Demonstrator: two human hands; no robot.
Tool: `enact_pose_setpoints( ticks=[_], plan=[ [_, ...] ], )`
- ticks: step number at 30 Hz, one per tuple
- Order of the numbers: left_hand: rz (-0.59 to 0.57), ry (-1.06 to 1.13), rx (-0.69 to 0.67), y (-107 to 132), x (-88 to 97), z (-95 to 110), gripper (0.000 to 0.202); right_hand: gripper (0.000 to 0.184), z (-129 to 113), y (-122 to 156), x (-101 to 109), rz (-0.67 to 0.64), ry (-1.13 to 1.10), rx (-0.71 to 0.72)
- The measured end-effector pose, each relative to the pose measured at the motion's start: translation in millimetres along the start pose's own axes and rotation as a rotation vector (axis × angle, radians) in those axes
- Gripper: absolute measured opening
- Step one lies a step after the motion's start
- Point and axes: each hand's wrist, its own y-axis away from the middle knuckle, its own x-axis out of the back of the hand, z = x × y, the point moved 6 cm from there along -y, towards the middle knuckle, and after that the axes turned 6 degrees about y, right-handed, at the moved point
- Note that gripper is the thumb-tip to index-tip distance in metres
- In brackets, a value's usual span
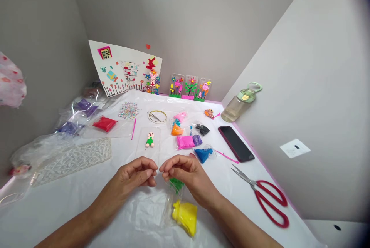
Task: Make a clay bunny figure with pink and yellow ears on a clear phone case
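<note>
My left hand (138, 174) and my right hand (185, 173) hover over the middle of the table, fingertips nearly touching. Both are closed in a pinch, and anything between the fingers is hidden or too small to make out. Just beyond them lies a clear phone case (140, 148) carrying a small clay figure (150, 140) with a pale pink head and a green body. Partly covered by my right hand is a bag of green clay (177, 184). Nearer to me sits a bag of yellow clay (185, 217).
Pink clay (185, 142), blue clay (204, 155) and red clay (105, 123) lie around. Red-handled scissors (258, 192), a phone (236, 144) and a bottle (241, 103) line the right side. Decorated cases (191, 86) lean on the wall; a textured clear sheet (75, 160) lies left.
</note>
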Motion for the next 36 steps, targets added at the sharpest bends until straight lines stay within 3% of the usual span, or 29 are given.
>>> enact_pose_setpoints(
  ticks=[8, 20, 28, 36],
  plan=[
    [0.029, -0.008, 0.031, 1.7, 3.8, -4.5, 0.017, 0.008, 0.3, -1.4, 1.2, -0.005, -0.062, -0.003],
    [0.079, 0.074, -0.001, 3.5, 4.6, 3.7, 0.027, 0.032, 1.5, -1.4, 6.5, 0.038, 0.048, 0.01],
    [0.07, -0.012, 0.038, 1.9, 8.3, -4.8, 0.019, 0.021, 4.1, -3.0, 8.5, 0.055, -0.023, 0.017],
    [0.082, 0.015, 0.04, 2.0, 5.2, 1.2, 0.02, 0.027, 4.0, -2.4, 5.4, 0.051, -0.047, -0.034]
  ],
)
